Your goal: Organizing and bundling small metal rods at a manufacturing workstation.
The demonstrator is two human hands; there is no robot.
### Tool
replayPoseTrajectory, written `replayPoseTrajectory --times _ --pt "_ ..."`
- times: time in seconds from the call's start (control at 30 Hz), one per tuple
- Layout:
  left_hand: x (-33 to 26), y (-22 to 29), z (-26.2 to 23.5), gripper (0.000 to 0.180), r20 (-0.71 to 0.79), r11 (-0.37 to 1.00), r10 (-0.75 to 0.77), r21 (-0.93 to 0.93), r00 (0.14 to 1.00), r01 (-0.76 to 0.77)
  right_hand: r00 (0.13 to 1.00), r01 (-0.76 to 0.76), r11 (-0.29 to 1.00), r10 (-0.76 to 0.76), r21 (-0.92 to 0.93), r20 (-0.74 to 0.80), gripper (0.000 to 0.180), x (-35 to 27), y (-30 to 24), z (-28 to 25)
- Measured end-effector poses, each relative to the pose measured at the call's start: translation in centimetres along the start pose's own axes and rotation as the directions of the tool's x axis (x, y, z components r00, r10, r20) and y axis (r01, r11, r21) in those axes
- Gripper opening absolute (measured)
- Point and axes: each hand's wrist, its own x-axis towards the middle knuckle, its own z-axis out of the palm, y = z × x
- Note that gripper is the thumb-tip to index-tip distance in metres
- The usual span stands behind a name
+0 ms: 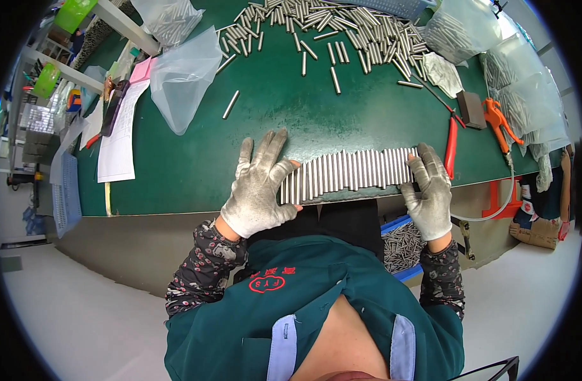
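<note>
A row of several metal rods (pixel 348 173) lies side by side at the near edge of the green table (pixel 196 165). My left hand (pixel 259 187), in a grey glove, rests flat with fingers spread and presses against the row's left end. At the row's right end my gloved right hand (pixel 429 190) presses inward with curled fingers. Both hands squeeze the row between them. A large loose heap of the same rods (pixel 342 28) lies at the far side of the table.
Clear plastic bags (pixel 183 76) lie at the left, bags of rods (pixel 526 95) at the right. Red-handled pliers (pixel 452 143), an orange tool (pixel 497 120) and a dark block (pixel 472 109) sit near my right hand. Papers (pixel 119 136) lie far left. A blue bin of rods (pixel 402 244) sits below the table.
</note>
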Motion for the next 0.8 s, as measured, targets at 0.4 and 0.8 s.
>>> replayPoseTrajectory --times 0.4,0.8 --pt "4.5 0.8 -2.0 0.071 -0.323 0.983 0.08 -0.131 0.943 -0.128 0.995 0.029 0.851 -0.073 0.524 0.064 0.036 4.4 -4.0 -1.8" --pt "10.1 -0.1 -2.0 0.064 0.016 0.542 -0.003 -0.84 1.0 0.015 0.685 -0.619 0.494 -0.039 0.61 0.727 0.021 11.6 -5.3 1.5"
